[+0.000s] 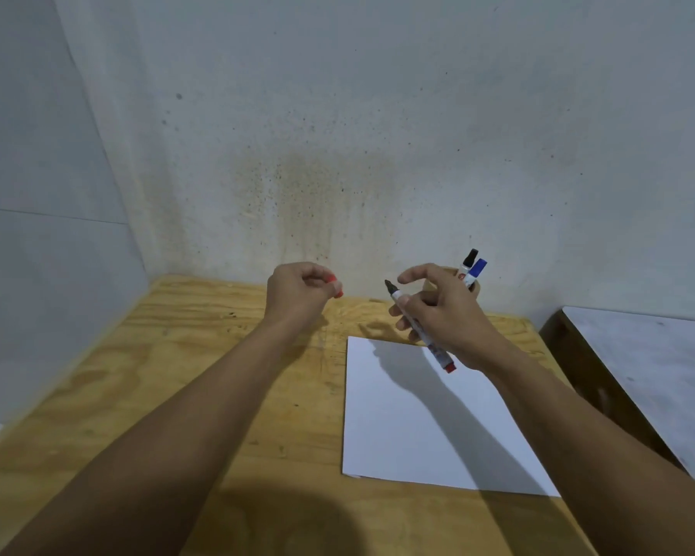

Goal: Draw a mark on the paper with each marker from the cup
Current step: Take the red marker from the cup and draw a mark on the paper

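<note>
My right hand (442, 311) holds an uncapped red marker (438, 349) above the far edge of the white paper (430, 419), its dark tip pointing up and to the left. My left hand (297, 292) is closed around the marker's red cap (335, 286), raised over the table to the left of the paper. Behind my right hand stands a brown cup (473, 286), mostly hidden, with a black-capped marker (468, 262) and a blue-capped marker (477, 268) sticking out of it. No mark shows on the visible part of the paper.
The plywood table (217, 375) sits in a corner of grey walls. A lower grey surface (650, 367) adjoins its right side.
</note>
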`<state>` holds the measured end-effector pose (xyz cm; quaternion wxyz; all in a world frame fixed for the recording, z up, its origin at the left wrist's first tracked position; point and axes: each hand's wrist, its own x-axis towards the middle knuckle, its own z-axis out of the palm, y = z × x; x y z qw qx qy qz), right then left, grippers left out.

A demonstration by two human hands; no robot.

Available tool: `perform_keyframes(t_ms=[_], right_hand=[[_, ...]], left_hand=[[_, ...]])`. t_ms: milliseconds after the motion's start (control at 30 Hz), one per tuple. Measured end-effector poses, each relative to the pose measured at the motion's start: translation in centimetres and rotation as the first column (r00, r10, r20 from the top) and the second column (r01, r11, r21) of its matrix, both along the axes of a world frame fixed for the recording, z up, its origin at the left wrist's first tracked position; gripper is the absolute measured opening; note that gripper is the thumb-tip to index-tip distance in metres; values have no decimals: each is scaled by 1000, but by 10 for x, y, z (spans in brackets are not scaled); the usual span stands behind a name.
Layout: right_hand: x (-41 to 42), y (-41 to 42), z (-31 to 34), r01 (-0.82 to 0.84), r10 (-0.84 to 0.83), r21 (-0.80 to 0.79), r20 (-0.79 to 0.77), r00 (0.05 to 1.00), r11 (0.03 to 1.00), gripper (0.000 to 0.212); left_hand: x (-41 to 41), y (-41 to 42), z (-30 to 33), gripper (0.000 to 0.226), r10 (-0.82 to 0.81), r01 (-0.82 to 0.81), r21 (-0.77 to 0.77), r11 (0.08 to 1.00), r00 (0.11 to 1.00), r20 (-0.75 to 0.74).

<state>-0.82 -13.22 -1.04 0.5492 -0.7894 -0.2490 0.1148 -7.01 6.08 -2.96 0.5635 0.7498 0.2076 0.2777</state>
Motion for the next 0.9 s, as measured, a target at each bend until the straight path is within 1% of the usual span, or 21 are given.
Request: perform_keyframes(t_ms=[33, 100, 200, 267, 367, 433, 500, 533, 567, 600, 633, 667, 700, 767, 833, 900], right_hand=[[-1, -1, 0, -19, 24, 59, -73, 997, 998, 11], [-3, -2, 0, -38, 71, 163, -205, 976, 986, 21], [-2, -4, -3, -26, 137, 300, -356, 924, 954, 31], [1, -4, -8, -5, 167, 379, -396, 903, 926, 30], [3, -3, -16, 21, 190, 477, -390, 901, 879, 27], [4, 1, -21, 52, 148, 483, -367, 918, 874, 24], [5, 7, -27, 93, 80, 454, -349, 934, 886, 22], [6, 11, -30, 117, 44, 432, -344, 938, 894, 22], [7, 15, -33, 137, 12, 408, -341, 940, 903, 23], [7, 20, -37, 152, -16, 381, -338, 941, 912, 24], [8, 24, -40, 162, -36, 355, -335, 941, 921, 24], [9, 27, -44, 167, -49, 338, -333, 942, 926, 22], [10, 30, -48, 171, -56, 329, -329, 942, 929, 18], [11, 36, -54, 169, -65, 313, -317, 946, 934, 9], [11, 40, -59, 146, -53, 302, -296, 954, 942, 8], [11, 43, -63, 128, -55, 267, -265, 963, 955, 11]], left_hand=[[-2, 1, -7, 8, 9, -8, 34, 999, 999, -45], [-5, 5, -24, 12, 37, -26, 90, 996, 991, -125], [-9, 13, -46, 7, 99, -30, 281, 959, 968, -232], [-11, 15, -54, 8, 97, -8, 331, 944, 962, -253], [-11, 16, -59, 10, 93, 0, 374, 927, 969, -231], [-10, 18, -62, 15, 86, 9, 372, 928, 968, -237], [-11, 17, -64, 34, 101, 0, 372, 928, 963, -251], [-12, 14, -65, 45, 136, -32, 402, 915, 963, -232], [-16, 11, -66, 49, 177, -81, 455, 887, 969, -173], [-20, 6, -66, 43, 200, -134, 519, 844, 977, -73], [-25, -1, -66, 33, 177, -159, 575, 802, 984, 26], [-30, -8, -66, 25, 114, -139, 629, 765, 990, 81], [-35, -14, -67, 20, 26, -75, 673, 736, 996, 82], [-41, -21, -74, 25, -115, 117, 718, 687, 992, -52], [-41, -22, -83, 35, -155, 239, 729, 642, 971, -182], [-40, -20, -86, 39, -162, 273, 712, 647, 962, -222]])
